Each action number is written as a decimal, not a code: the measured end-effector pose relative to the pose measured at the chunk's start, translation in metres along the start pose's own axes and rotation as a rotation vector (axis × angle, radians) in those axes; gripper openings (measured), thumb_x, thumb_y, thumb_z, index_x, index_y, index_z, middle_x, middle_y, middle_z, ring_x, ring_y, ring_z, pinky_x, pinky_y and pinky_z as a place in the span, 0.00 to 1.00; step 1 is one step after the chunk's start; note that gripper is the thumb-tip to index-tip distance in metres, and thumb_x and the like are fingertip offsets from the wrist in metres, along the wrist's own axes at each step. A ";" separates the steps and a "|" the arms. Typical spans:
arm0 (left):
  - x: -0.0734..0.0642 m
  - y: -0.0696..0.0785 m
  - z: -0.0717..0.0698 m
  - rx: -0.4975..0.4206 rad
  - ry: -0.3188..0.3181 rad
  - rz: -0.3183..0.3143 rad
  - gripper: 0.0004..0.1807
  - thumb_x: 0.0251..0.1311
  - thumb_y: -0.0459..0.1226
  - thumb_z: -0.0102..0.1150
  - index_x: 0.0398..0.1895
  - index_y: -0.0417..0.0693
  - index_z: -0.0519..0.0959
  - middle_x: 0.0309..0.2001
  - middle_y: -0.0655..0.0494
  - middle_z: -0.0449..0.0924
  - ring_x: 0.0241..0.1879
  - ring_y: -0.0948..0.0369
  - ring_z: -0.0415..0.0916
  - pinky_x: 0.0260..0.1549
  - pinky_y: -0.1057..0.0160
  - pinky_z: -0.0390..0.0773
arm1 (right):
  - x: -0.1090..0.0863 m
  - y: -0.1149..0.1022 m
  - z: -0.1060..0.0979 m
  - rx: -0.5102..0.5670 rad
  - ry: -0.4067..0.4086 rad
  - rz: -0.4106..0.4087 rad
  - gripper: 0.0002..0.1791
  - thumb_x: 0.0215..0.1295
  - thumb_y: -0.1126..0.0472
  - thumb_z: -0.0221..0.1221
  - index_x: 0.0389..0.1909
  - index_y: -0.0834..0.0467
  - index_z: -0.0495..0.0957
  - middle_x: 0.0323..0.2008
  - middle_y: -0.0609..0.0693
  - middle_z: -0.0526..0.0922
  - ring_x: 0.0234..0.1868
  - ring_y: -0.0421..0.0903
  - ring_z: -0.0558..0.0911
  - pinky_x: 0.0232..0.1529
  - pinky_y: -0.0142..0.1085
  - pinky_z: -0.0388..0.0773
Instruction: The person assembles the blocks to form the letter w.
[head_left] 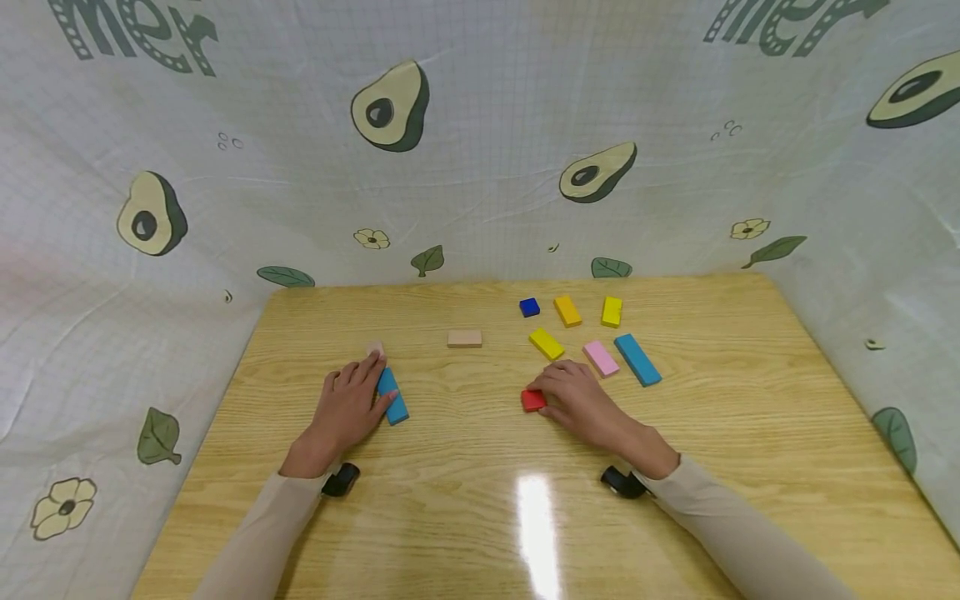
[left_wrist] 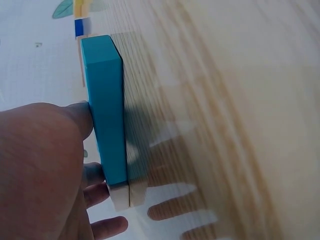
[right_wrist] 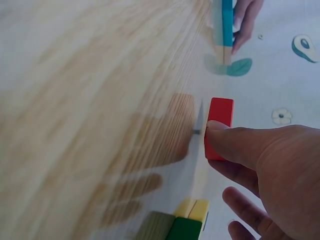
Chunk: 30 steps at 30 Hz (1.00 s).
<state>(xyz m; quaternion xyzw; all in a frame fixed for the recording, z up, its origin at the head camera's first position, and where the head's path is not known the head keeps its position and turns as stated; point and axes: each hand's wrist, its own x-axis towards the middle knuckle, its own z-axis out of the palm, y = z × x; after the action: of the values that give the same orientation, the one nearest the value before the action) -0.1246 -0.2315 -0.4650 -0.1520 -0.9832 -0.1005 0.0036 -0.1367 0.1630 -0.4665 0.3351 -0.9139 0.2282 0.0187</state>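
Note:
My left hand (head_left: pixel 347 408) lies over a long blue block (head_left: pixel 394 403), its thumb resting on the upper face. The index fingertip reaches a small pale block (head_left: pixel 376 349) at the blue block's far end. In the left wrist view the blue block (left_wrist: pixel 106 115) and pale block (left_wrist: pixel 119 196) line up end to end. Right of the middle, my right hand (head_left: pixel 581 400) pinches a red block (head_left: pixel 533 401) between thumb and fingers, close over the table. The right wrist view shows the thumb on the red block's (right_wrist: pixel 221 107) face, with the other fingers loosely bent.
A pale wooden block (head_left: pixel 465 338) lies between the hands, farther back. Beyond my right hand lie a dark blue cube (head_left: pixel 529 307), an orange block (head_left: pixel 567 311), yellow blocks (head_left: pixel 546 343), a pink block (head_left: pixel 601 358) and another blue block (head_left: pixel 637 360). A green block (right_wrist: pixel 184 229) shows low in the right wrist view.

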 end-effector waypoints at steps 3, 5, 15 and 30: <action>0.000 0.000 0.000 0.000 -0.001 -0.003 0.34 0.78 0.44 0.59 0.79 0.35 0.66 0.78 0.36 0.64 0.72 0.36 0.64 0.67 0.32 0.64 | 0.003 -0.003 0.001 0.011 -0.005 0.000 0.18 0.64 0.65 0.74 0.54 0.60 0.87 0.52 0.52 0.88 0.62 0.58 0.77 0.67 0.59 0.69; 0.000 0.000 0.000 0.000 -0.002 -0.004 0.34 0.78 0.44 0.58 0.79 0.35 0.66 0.78 0.36 0.64 0.72 0.36 0.64 0.67 0.32 0.64 | 0.005 -0.005 0.002 0.017 -0.007 -0.002 0.18 0.65 0.64 0.74 0.54 0.60 0.87 0.53 0.52 0.88 0.62 0.58 0.77 0.68 0.59 0.69; 0.001 0.001 0.000 -0.011 -0.005 -0.009 0.33 0.79 0.44 0.58 0.79 0.35 0.66 0.78 0.36 0.63 0.72 0.35 0.64 0.67 0.32 0.63 | 0.018 -0.019 0.006 0.023 0.004 -0.037 0.17 0.65 0.63 0.73 0.54 0.59 0.87 0.52 0.51 0.88 0.62 0.57 0.78 0.65 0.57 0.71; 0.002 -0.002 0.003 -0.002 0.002 -0.001 0.34 0.79 0.45 0.58 0.79 0.34 0.65 0.78 0.36 0.63 0.72 0.36 0.64 0.67 0.32 0.64 | 0.044 -0.040 0.023 0.038 -0.003 -0.094 0.17 0.66 0.61 0.73 0.55 0.57 0.87 0.52 0.50 0.88 0.61 0.55 0.77 0.65 0.55 0.71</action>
<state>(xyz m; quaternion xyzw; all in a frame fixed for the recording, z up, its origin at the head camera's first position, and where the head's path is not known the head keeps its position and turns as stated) -0.1266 -0.2323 -0.4682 -0.1516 -0.9832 -0.1015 0.0043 -0.1433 0.0993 -0.4625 0.3782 -0.8928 0.2439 0.0214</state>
